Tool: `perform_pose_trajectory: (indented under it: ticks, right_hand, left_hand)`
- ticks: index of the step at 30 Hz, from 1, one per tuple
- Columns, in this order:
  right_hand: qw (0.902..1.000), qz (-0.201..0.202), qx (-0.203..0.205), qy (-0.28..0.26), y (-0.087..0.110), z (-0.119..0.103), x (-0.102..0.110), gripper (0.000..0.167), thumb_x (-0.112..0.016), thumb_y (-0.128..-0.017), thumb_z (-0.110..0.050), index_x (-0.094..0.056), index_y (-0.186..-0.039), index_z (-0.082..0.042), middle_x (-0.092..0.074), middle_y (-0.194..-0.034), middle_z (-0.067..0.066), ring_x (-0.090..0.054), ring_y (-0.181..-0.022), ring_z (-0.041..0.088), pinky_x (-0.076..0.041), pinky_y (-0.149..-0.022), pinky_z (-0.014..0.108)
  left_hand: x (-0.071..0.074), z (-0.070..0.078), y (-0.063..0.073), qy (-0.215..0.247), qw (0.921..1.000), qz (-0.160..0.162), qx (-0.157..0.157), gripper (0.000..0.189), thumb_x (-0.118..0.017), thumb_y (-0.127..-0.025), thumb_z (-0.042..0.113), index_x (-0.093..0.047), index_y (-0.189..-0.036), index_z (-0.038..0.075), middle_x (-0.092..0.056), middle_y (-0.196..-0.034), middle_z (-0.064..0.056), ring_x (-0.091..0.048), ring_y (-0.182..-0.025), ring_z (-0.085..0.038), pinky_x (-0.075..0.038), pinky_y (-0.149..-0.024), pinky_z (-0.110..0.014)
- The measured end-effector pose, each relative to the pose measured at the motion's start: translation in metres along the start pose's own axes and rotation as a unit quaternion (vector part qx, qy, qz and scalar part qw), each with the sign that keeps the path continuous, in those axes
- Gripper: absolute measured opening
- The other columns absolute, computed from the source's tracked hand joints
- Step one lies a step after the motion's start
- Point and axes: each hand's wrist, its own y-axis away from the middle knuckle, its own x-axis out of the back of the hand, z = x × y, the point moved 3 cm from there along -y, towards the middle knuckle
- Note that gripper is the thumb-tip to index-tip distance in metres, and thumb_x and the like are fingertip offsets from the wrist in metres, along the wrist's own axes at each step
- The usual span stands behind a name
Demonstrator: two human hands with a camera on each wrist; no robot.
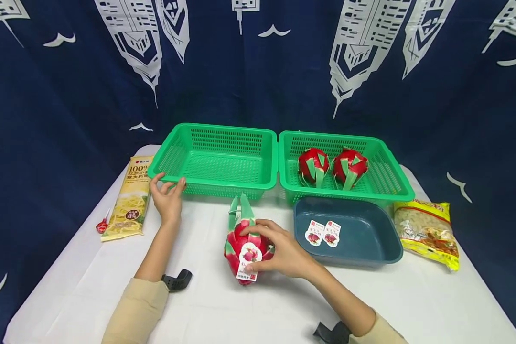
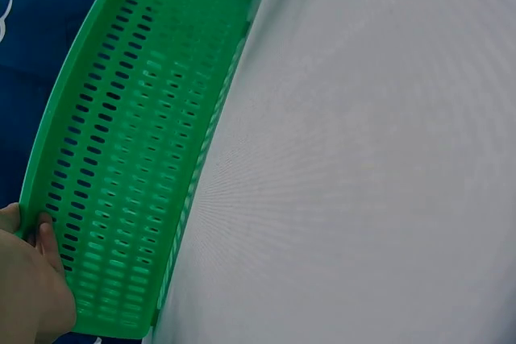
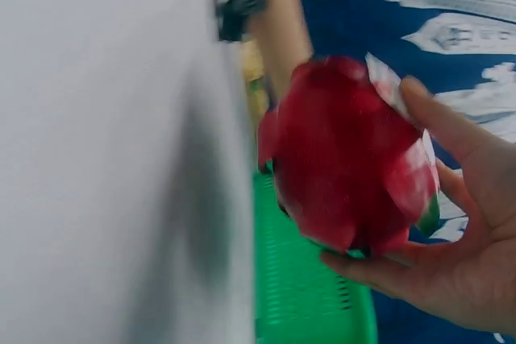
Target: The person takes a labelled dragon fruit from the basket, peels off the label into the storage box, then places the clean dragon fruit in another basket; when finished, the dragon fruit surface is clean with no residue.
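My right hand [image 1: 284,251] grips a red dragon fruit [image 1: 234,255] with green leaf tips pointing away from me. The thumb lies on a white label [image 1: 249,253] with a fruit picture, and the fingers curl over the top and far side. In the right wrist view the dragon fruit [image 3: 347,159] sits between thumb and fingers, its round red underside showing. My left hand [image 1: 167,200] holds the near rim of the left green basket [image 1: 223,186] by its left corner. In the left wrist view, fingers [image 2: 50,239] pinch that rim.
Two dragon fruits [image 1: 313,165] lie in the right green basket [image 1: 395,196]. Before it stands a dark blue tray [image 1: 365,239] holding two labels [image 1: 322,233]. A yellow bag [image 1: 425,231] is at right; a noodle pack [image 1: 131,200] and red lollipop [image 1: 102,226] lie left.
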Motion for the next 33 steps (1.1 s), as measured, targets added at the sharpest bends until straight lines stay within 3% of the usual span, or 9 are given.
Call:
perform_pose_trajectory:
  ticks: [4, 11, 15, 20, 24, 29, 33]
  right_hand:
    - [0.9987, -0.047, -0.006, -0.019, -0.003, 0.016, -0.011, 0.062, -0.084, -0.065, -0.034, -0.057, -0.120, -0.029, -0.048, -0.125, -0.008, -0.044, -0.115, 0.012, -0.047, -0.085, 0.031]
    - [0.9938, -0.078, -0.006, -0.079, -0.009, 0.032, -0.019, 0.068, -0.076, -0.077, -0.028, -0.045, -0.137, -0.027, -0.044, -0.133, -0.008, -0.042, -0.118, 0.013, -0.046, -0.087, 0.031]
    - [0.9948, -0.055, -0.029, -0.080, -0.009, 0.035, -0.022, 0.074, -0.074, -0.079, -0.029, -0.036, -0.142, -0.025, -0.042, -0.133, 0.000, -0.044, -0.116, 0.016, -0.046, -0.088, 0.032]
    - [0.9957, -0.002, -0.086, -0.035, -0.002, 0.036, -0.027, 0.083, -0.072, -0.079, -0.042, -0.027, -0.143, -0.017, -0.046, -0.132, 0.009, -0.055, -0.102, 0.017, -0.048, -0.084, 0.033]
    - [0.9922, 0.005, -0.122, -0.026, 0.003, 0.039, -0.030, 0.084, -0.067, -0.081, -0.046, -0.023, -0.143, -0.010, -0.051, -0.129, 0.010, -0.062, -0.095, 0.017, -0.049, -0.082, 0.034]
    - [0.9825, 0.028, -0.131, -0.129, 0.002, 0.046, -0.030, 0.075, -0.070, -0.083, -0.026, -0.027, -0.140, -0.005, -0.050, -0.127, 0.016, -0.061, -0.097, 0.026, -0.050, -0.082, 0.034]
    - [0.9600, 0.059, -0.110, -0.251, 0.000, 0.052, -0.025, 0.065, -0.066, -0.085, -0.009, -0.030, -0.139, -0.005, -0.046, -0.130, 0.022, -0.053, -0.111, 0.035, -0.047, -0.086, 0.029]
  left_hand:
    - [0.000, -0.002, 0.000, 0.001, 1.0000, 0.003, 0.008, 0.058, -0.071, -0.081, 0.011, -0.037, -0.129, 0.013, -0.052, -0.084, -0.005, -0.063, -0.076, -0.013, -0.051, -0.076, -0.024]
    - [-0.001, -0.003, -0.001, -0.007, 1.0000, -0.001, 0.002, 0.056, -0.071, -0.081, 0.014, -0.039, -0.126, 0.019, -0.053, -0.084, -0.004, -0.062, -0.076, -0.013, -0.050, -0.076, -0.023]
    - [-0.001, -0.004, -0.001, -0.004, 1.0000, -0.003, 0.007, 0.057, -0.071, -0.081, 0.014, -0.038, -0.127, 0.018, -0.053, -0.086, -0.006, -0.062, -0.077, -0.013, -0.050, -0.076, -0.023]
    - [0.000, -0.005, -0.001, 0.003, 0.9999, -0.007, 0.008, 0.059, -0.070, -0.081, 0.013, -0.036, -0.129, 0.013, -0.052, -0.088, -0.010, -0.062, -0.078, -0.014, -0.051, -0.077, -0.024]
    - [-0.001, -0.005, -0.002, 0.004, 0.9999, -0.010, 0.002, 0.062, -0.071, -0.081, 0.013, -0.034, -0.131, 0.011, -0.052, -0.086, -0.008, -0.062, -0.078, -0.015, -0.051, -0.077, -0.024]
    - [-0.002, -0.004, -0.002, -0.002, 0.9999, -0.010, 0.002, 0.061, -0.071, -0.081, 0.014, -0.035, -0.130, 0.012, -0.052, -0.083, -0.008, -0.063, -0.074, -0.014, -0.051, -0.075, -0.024]
    - [-0.001, -0.001, -0.001, -0.016, 0.9997, -0.016, -0.006, 0.058, -0.070, -0.082, 0.017, -0.036, -0.129, 0.012, -0.058, -0.074, -0.005, -0.063, -0.062, -0.012, -0.053, -0.066, -0.024]
